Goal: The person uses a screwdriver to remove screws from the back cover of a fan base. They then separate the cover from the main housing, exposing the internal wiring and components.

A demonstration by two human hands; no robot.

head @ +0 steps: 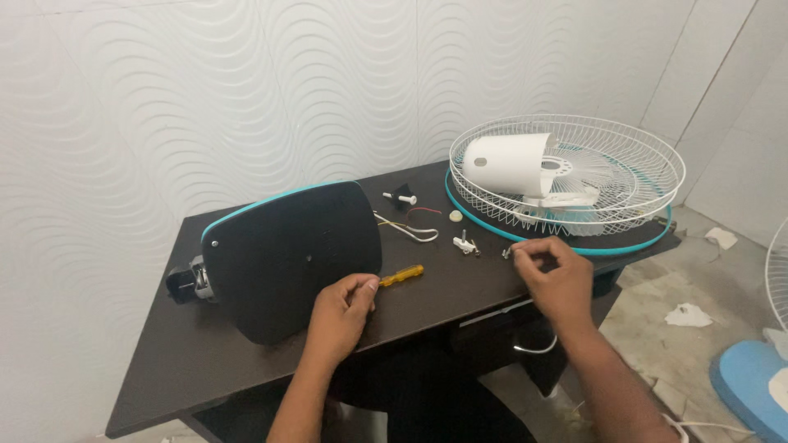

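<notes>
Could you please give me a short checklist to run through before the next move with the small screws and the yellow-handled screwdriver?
1. Yellow-handled screwdriver within reach on the dark wooden table: ok, it lies at the left hand.
2. Small metal screw at the fingertips of the right hand: cannot tell, too small to see if it is gripped.
3. Loose white fasteners safely away from the table edge: ok.
4. Black fan base with teal rim resting steadily: ok, it lies on the table.
5. White wire fan guard fully on the table: not ok, it overhangs the right edge.
</notes>
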